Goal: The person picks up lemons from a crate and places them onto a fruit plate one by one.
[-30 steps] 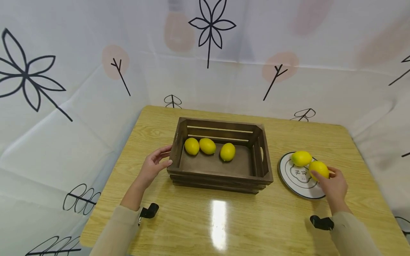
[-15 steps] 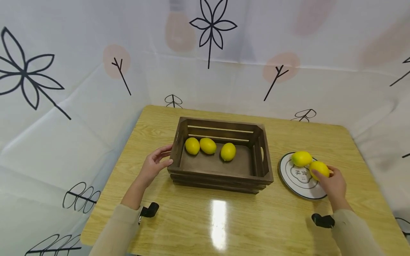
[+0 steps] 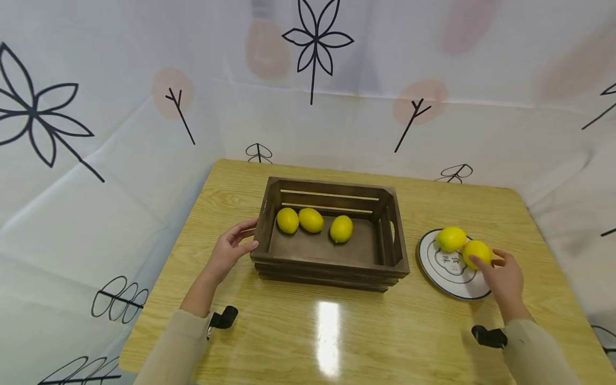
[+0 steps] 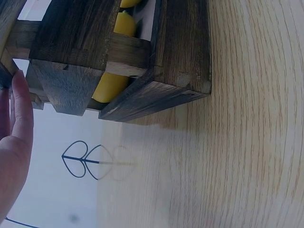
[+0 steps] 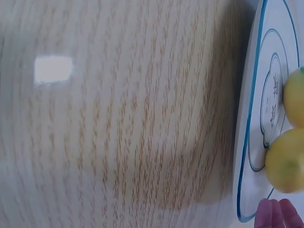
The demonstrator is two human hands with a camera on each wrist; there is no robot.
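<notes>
A brown slatted wooden crate (image 3: 332, 277) stands mid-table with three lemons inside: one lemon (image 3: 287, 221) at the left, another lemon (image 3: 311, 220) beside it, and a third lemon (image 3: 341, 229) apart to their right. My left hand (image 3: 230, 251) touches the crate's left end, thumb near the front corner and fingers farther back. On the right, a white plate (image 3: 445, 275) with a dark rim bears two lemons. My right hand (image 3: 504, 278) holds the nearer lemon (image 3: 476, 252) between thumb and fingers; the farther lemon (image 3: 451, 239) lies against it.
A light wooden table (image 3: 274, 331) carries everything, with a bright reflection near its front. White cloth (image 3: 358, 128) printed with plants hangs behind the table and at its sides. A black wrist device (image 3: 490, 337) sits at my right sleeve.
Almost nothing differs. The right hand and its lemon shift very slightly on the plate; the left hand stays at the crate.
</notes>
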